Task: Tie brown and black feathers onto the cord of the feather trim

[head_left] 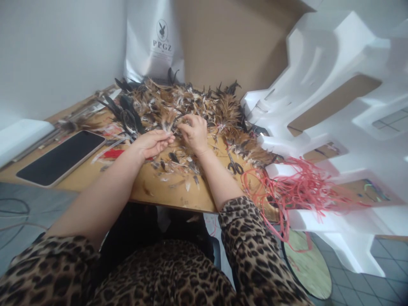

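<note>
A big heap of brown, white and black feathers (178, 104) covers the back of a wooden board (159, 191). My left hand (152, 143) rests at the heap's front edge, fingers pinched together on a small bunch of feathers (168, 126). My right hand (194, 131) is just to its right, fingers curled into the same bunch at the pile's edge. Both forearms reach out from leopard-print sleeves. Loose feather scraps (178, 163) lie on the board under my wrists.
A phone (62, 157) lies face up at the board's left. Black scissors (235, 166) lie right of my right arm. A tangle of red strings (293, 189) spills over white foam packing (334, 97). A white PPGZ bag (159, 42) and cardboard stand behind.
</note>
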`<state>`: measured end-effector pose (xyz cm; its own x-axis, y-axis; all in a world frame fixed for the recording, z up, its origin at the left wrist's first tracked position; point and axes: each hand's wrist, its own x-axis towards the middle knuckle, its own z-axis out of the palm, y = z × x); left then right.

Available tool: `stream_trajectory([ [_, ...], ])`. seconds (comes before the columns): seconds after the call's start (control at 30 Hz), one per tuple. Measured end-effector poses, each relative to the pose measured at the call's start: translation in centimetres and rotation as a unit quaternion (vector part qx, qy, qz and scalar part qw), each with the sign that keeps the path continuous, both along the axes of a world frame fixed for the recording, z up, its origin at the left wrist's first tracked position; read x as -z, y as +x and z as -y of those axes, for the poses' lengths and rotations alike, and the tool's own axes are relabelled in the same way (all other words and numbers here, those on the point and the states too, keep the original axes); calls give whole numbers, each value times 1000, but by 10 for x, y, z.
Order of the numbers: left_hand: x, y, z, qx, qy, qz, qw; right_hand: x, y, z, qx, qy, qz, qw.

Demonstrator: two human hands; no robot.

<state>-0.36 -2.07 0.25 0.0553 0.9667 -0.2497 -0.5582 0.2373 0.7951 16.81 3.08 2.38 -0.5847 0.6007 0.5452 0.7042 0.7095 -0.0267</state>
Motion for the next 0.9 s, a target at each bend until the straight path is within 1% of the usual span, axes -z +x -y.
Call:
stream_trajectory([
  [0.07,1,1,-1,-22,5,-6,1000,-2,-1,2,9,-22,-17,1000],
  [0.13,2,1,-2,-58,28,-24,998,-1,-3,2,25,-43,-62,997],
  [0.2,3,1,-3,-96,55,-50,993,0,-6,0,37,-71,-143,986],
  [0.23,2,2,-3,-112,65,-61,990,1,-8,-1,36,-94,-193,976],
  [0.3,1,3,-3,-135,78,-75,985,4,-12,-5,18,-165,-293,942],
  [0.37,-2,4,-3,-155,85,-79,981,7,-16,-7,-7,-260,-363,895],
  [0.43,-3,5,-2,-169,92,-83,978,8,-20,-6,-28,-353,-393,848],
  [0.53,-4,6,0,-166,110,-99,975,9,-25,-4,-43,-449,-421,787],
  [0.63,-3,8,1,-149,122,-120,974,13,-31,-1,-58,-497,-456,736],
  [0.8,-3,9,2,-114,112,-125,979,20,-36,-4,-98,-534,-513,665],
  [0.87,-3,8,2,-102,100,-115,983,21,-36,-4,-103,-541,-527,648],
  [0.9,-3,8,2,-97,91,-107,985,21,-36,-4,-104,-542,-530,644],
])
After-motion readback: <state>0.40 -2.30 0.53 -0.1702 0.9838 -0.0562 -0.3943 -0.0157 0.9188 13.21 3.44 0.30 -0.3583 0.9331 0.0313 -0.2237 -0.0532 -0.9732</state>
